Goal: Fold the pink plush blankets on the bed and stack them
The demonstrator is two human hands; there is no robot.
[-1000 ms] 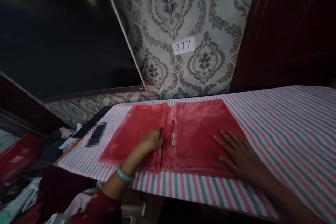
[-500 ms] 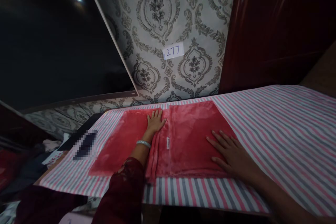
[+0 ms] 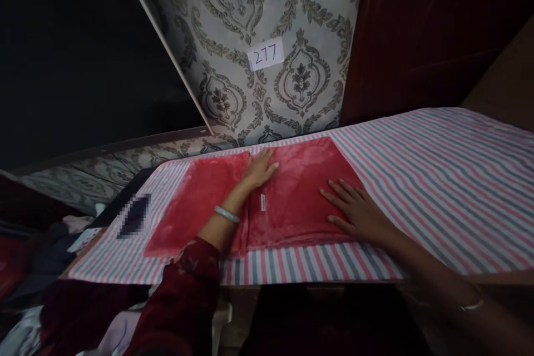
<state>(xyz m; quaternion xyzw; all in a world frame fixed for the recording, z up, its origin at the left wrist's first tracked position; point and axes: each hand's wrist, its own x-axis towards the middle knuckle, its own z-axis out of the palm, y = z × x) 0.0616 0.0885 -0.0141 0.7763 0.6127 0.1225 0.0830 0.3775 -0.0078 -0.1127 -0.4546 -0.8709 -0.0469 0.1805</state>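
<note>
A red plush cloth, perhaps a blanket, lies folded on a striped sheet, with a small white label near its middle seam. My left hand lies flat near the far edge of that seam, fingers stretched out. A pale bangle circles the left wrist. My right hand rests on the cloth's right part, its fingers spread and palm down. Neither hand grips the fabric.
The striped sheet covers the table. A pixelated dark patch shows at left. Behind are a patterned wall with a paper marked 277, a dark screen and a dark red panel. Clothes lie lower left.
My left hand has shifted right across the seam, and the loose folds there look flatter. My right hand stays spread on the right part. The view has tilted down a little.
</note>
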